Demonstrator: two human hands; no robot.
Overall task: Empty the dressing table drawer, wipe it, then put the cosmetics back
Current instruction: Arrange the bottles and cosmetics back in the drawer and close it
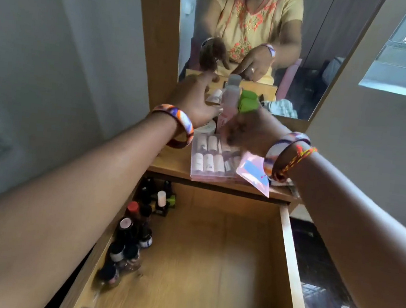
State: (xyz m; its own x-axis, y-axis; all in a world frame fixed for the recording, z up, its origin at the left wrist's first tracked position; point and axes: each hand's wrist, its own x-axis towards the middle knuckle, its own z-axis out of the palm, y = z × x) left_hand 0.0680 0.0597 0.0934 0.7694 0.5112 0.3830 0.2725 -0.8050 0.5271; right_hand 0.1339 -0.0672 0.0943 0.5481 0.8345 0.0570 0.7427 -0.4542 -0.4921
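Two hands reaching into a crowded table top while the drawer stands half filled

Most of the open drawer (224, 251) is bare wood; only its left wall is lined, by a row of small dark bottles (133, 232) standing upright and close together, some with white or red caps. My reading is that the wiping is done and the cosmetics are going back in. Risk lies first in that row: it sits directly under the left forearm, and a careless lowering of the arm could topple the bottles like skittles.

On the table (170, 165) above the drawer a clear pink case (211, 159) holds two rows of small pale tubes lying side by side. A pink pouch (254, 177) lies tilted over its right end and juts past the table edge, so a brush of the wrist could tip it into the drawer or onto the floor.

Behind the case stand a pink bottle (230, 99) and a green-capped container (248, 103), just beside each other against the mirror (261, 22); knocking one likely fells the other.

As for the left hand (197, 103), it is spread with fingers relaxed, near the pink bottle and holding nothing. Blur covers the right hand (247, 131), low before the green cap; whether it pinches anything I cannot tell
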